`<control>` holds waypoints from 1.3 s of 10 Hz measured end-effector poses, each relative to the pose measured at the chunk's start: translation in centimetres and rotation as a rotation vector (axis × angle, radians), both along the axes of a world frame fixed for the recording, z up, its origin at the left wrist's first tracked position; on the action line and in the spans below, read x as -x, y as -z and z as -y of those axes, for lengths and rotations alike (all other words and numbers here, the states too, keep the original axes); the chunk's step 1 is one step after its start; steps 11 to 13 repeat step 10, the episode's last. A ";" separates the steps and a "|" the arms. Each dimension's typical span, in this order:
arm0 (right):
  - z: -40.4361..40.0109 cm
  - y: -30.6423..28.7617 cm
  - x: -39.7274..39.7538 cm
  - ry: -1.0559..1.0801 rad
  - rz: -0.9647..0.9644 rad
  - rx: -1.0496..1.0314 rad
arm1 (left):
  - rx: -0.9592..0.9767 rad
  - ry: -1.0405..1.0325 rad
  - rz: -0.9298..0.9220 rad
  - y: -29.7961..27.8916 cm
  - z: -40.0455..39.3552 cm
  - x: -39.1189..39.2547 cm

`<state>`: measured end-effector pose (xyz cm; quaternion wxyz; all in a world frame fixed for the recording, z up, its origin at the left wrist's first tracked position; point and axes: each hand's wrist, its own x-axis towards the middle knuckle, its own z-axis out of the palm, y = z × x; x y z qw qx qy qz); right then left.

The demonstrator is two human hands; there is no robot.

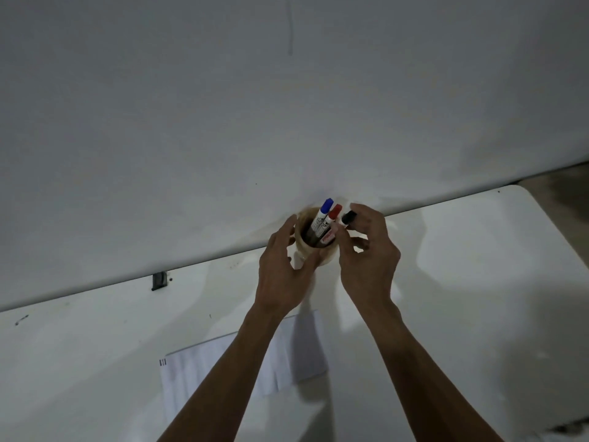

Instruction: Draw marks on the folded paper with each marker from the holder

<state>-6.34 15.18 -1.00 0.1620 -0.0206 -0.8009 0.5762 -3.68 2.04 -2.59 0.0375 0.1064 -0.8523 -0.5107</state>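
Note:
A round tan holder (328,255) stands at the far edge of the white table, against the wall. In it stand a blue-capped marker (322,215) and a red-capped marker (331,220). My left hand (283,266) cups the holder's left side. My right hand (366,253) pinches a black-capped marker (348,217) at the holder's right rim, its lower part hidden by my fingers. The folded white paper (194,365) lies nearer me, partly under my left forearm.
The white table (478,298) has a rounded far right corner. A pale wall rises directly behind it. A small dark bracket (159,281) sits at the table's back edge on the left. Small dark marks dot the tabletop on the left.

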 end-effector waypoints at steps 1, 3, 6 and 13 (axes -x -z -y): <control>0.3 0.8 0.2 0.004 -0.014 -0.045 | -0.008 0.010 -0.029 0.2 0.1 -0.1; 0.6 0.9 0.6 0.055 0.010 -0.058 | -0.024 0.011 -0.052 -0.2 -0.3 0.1; 0.0 0.4 0.4 0.010 0.054 -0.045 | -0.001 0.003 -0.021 0.1 -0.1 0.0; -1.7 -1.0 -1.0 -0.093 0.069 0.014 | 0.001 -0.184 0.006 -1.6 0.7 -3.1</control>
